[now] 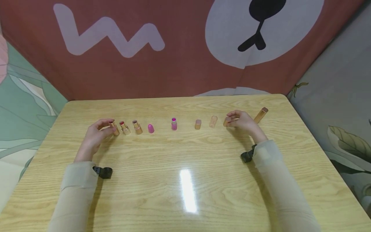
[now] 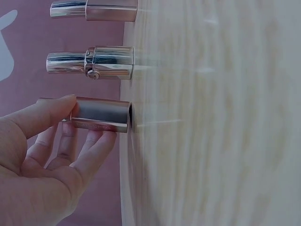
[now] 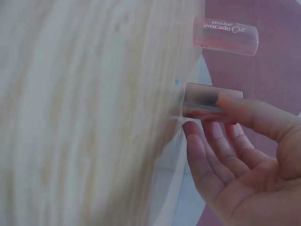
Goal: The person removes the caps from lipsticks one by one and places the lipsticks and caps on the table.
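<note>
On the table's left, my left hand pinches an upright uncapped lipstick in a gold-brown case between thumb and fingers; its base is at the tabletop. Right beside it stand a red lipstick in a shiny gold case and another gold-cased lipstick. Over on the right, my right hand pinches a small brownish metallic lipstick cap, thumb on one side and fingers on the other. A clear pinkish cap with white lettering stands next to that one.
Mid-row are a magenta rounded cap, an uncapped magenta lipstick and a brown-gold cap. A longer gold tube is behind my right hand. The wooden table ends at a reddish printed backdrop.
</note>
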`<move>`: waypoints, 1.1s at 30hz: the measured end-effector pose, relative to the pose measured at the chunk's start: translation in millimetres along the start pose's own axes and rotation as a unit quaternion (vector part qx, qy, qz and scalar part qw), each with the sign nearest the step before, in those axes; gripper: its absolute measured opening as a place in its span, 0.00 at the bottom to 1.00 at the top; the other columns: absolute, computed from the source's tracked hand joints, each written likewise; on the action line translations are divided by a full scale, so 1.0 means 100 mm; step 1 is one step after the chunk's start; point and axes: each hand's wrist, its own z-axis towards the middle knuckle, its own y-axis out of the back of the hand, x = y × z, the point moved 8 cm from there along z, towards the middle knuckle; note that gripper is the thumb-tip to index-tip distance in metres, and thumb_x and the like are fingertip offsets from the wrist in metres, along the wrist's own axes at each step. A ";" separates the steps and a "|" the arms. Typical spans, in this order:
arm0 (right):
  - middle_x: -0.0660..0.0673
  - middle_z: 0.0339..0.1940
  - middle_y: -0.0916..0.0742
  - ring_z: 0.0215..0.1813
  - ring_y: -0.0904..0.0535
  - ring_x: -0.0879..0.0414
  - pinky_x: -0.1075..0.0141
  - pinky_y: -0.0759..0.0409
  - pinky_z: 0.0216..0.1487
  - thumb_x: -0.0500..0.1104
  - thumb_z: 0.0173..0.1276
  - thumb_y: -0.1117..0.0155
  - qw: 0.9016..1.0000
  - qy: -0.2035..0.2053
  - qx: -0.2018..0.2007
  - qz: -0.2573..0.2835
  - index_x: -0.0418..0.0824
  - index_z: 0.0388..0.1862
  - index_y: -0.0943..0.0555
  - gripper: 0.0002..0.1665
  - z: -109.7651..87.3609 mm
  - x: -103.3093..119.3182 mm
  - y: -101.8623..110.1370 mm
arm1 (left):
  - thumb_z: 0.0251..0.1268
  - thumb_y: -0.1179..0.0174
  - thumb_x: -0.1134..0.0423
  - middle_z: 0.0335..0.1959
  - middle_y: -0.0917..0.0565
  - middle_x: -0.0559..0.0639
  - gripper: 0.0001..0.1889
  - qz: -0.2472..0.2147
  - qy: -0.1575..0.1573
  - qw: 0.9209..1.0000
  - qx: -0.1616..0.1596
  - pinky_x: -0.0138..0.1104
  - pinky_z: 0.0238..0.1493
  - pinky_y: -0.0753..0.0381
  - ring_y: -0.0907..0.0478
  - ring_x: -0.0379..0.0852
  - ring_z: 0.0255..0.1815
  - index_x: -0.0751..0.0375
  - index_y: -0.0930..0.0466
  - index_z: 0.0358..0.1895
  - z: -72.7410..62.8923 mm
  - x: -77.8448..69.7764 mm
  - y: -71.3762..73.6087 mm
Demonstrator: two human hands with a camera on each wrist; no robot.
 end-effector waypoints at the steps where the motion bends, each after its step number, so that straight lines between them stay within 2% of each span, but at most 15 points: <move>1: 0.30 0.56 0.24 0.53 0.26 0.49 0.82 0.27 0.41 0.33 0.65 0.40 1.000 0.001 0.000 0.004 0.26 0.62 0.33 0.27 0.00 0.00 0.00 | 0.67 0.42 0.63 0.40 0.29 0.29 0.13 0.000 0.000 1.000 0.001 0.18 0.41 0.25 0.31 0.26 0.41 0.38 0.27 0.48 0.00 0.00 0.00; 5: 0.29 0.58 0.24 0.53 0.25 0.50 0.82 0.27 0.41 0.32 0.65 0.40 1.000 0.001 0.002 0.012 0.26 0.63 0.33 0.28 -0.01 -0.02 0.02 | 0.67 0.42 0.63 0.40 0.29 0.29 0.13 0.003 0.005 1.000 0.002 0.18 0.41 0.25 0.31 0.26 0.41 0.39 0.27 0.49 0.01 0.00 -0.01; 8: 0.28 0.59 0.25 0.53 0.24 0.52 0.82 0.27 0.41 0.33 0.66 0.40 1.000 0.002 0.002 0.009 0.27 0.64 0.34 0.29 -0.03 -0.02 0.05 | 0.67 0.42 0.62 0.41 0.29 0.30 0.14 0.007 0.011 1.000 0.001 0.18 0.42 0.25 0.31 0.27 0.42 0.46 0.27 0.54 0.01 0.00 -0.01; 13: 0.26 0.61 0.26 0.57 0.24 0.46 0.84 0.27 0.41 0.32 0.66 0.41 1.000 0.008 -0.004 0.016 0.25 0.65 0.36 0.30 -0.08 0.01 0.09 | 0.68 0.42 0.59 0.42 0.30 0.29 0.21 0.023 0.021 1.000 -0.002 0.18 0.42 0.25 0.32 0.27 0.43 0.57 0.31 0.62 -0.01 0.01 0.00; 16: 0.25 0.61 0.27 0.61 0.27 0.40 0.85 0.28 0.41 0.32 0.67 0.42 1.000 0.007 -0.016 0.018 0.25 0.65 0.36 0.29 -0.12 0.03 0.14 | 0.68 0.42 0.58 0.42 0.30 0.29 0.23 0.027 0.023 0.999 -0.002 0.18 0.42 0.25 0.32 0.27 0.43 0.59 0.32 0.63 -0.02 0.01 0.00; 23: 0.27 0.64 0.28 0.65 0.30 0.36 0.86 0.29 0.42 0.34 0.69 0.43 1.000 0.009 -0.023 0.001 0.27 0.67 0.37 0.29 -0.20 0.06 0.27 | 0.68 0.43 0.58 0.43 0.31 0.31 0.22 0.016 0.021 1.000 0.005 0.18 0.43 0.24 0.31 0.26 0.42 0.57 0.32 0.63 -0.03 0.02 0.00; 29: 0.30 0.64 0.28 0.65 0.30 0.38 0.86 0.28 0.42 0.36 0.71 0.44 0.999 0.014 -0.041 -0.002 0.29 0.67 0.37 0.29 -0.27 0.11 0.40 | 0.68 0.42 0.59 0.42 0.30 0.30 0.22 0.011 0.021 1.000 0.001 0.18 0.42 0.24 0.30 0.25 0.42 0.57 0.31 0.63 -0.04 0.03 0.02; 33: 0.32 0.64 0.27 0.65 0.28 0.42 0.83 0.26 0.46 0.39 0.71 0.42 0.998 0.020 -0.057 -0.009 0.31 0.67 0.36 0.29 -0.31 0.13 0.49 | 0.67 0.42 0.60 0.41 0.29 0.30 0.18 0.006 0.020 1.000 -0.002 0.17 0.42 0.24 0.30 0.25 0.41 0.53 0.29 0.59 -0.04 0.02 0.03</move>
